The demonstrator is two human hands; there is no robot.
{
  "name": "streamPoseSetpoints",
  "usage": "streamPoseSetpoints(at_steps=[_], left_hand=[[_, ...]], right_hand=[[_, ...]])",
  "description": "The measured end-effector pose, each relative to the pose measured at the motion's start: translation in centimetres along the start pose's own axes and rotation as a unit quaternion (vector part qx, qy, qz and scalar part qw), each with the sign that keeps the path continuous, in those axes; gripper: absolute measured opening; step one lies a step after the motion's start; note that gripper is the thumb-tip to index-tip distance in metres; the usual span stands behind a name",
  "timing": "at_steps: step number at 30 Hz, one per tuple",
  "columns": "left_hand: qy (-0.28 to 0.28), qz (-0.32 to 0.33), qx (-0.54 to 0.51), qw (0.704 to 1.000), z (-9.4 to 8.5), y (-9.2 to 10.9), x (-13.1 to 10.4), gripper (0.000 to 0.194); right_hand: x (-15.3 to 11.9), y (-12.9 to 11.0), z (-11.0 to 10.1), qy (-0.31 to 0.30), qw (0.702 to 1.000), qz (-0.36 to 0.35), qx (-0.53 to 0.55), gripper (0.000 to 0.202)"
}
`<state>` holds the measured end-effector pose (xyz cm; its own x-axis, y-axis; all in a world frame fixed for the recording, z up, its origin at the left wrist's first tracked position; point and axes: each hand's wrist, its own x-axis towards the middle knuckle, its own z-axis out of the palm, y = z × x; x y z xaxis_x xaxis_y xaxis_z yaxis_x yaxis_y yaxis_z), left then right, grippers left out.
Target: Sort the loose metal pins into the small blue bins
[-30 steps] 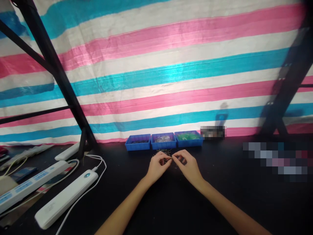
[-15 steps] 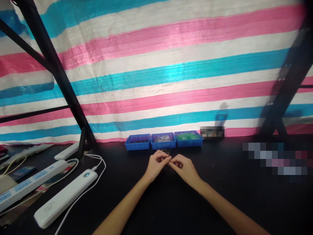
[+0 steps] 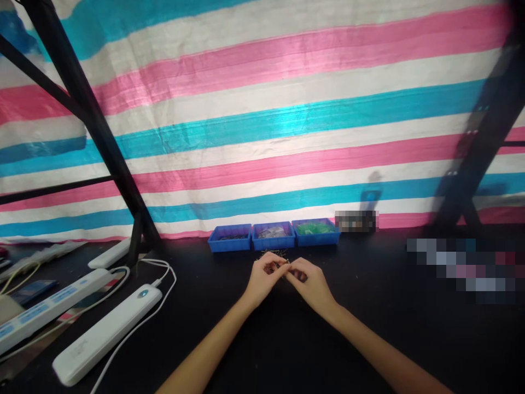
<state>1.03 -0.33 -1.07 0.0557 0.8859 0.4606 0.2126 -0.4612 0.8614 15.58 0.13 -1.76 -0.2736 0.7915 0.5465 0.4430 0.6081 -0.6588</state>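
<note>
My left hand (image 3: 266, 276) and my right hand (image 3: 307, 279) meet at the fingertips over the black table. Both have curled, pinching fingers, and whatever lies between them is too small to make out. Just beyond the fingers lies a loose pile of thin, stick-like metallic pieces (image 3: 275, 253), partly hidden by my hands. Behind the pile stand three blue trays in a row. The left tray (image 3: 230, 244) holds dark small pieces, the middle tray (image 3: 273, 242) clear or silvery ones, and the right tray (image 3: 315, 238) green ones.
On the left lie a white oblong device (image 3: 109, 334) with a cable and a white power strip (image 3: 53, 306). A black metal frame post (image 3: 98, 137) rises there. Striped sheeting (image 3: 262, 120) hangs behind the table. Blurred-out items lie at the right.
My hands stay together, with the fingertips shifted slightly and drawn closer. The whole view has moved a little; the trays stand as before.
</note>
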Motion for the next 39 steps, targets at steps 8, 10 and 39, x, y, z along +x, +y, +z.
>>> streamPoseSetpoints(at_steps=[8, 10, 39], left_hand=[[0.013, -0.019, -0.012, 1.000, -0.4, -0.1, 0.2, 0.023], [0.017, -0.023, -0.006, 1.000, -0.5, -0.2, 0.2, 0.024], [0.200, 0.097, 0.397, 0.890, -5.1, -2.0, 2.8, 0.018]], right_hand=[[0.1, 0.0, -0.1, 0.039, 0.999, 0.002, 0.015, 0.018], [0.2, 0.0, -0.2, 0.050, 0.998, 0.000, 0.024, 0.019], [-0.3, -2.4, -0.8, 0.063, 0.996, -0.054, 0.030, 0.018]])
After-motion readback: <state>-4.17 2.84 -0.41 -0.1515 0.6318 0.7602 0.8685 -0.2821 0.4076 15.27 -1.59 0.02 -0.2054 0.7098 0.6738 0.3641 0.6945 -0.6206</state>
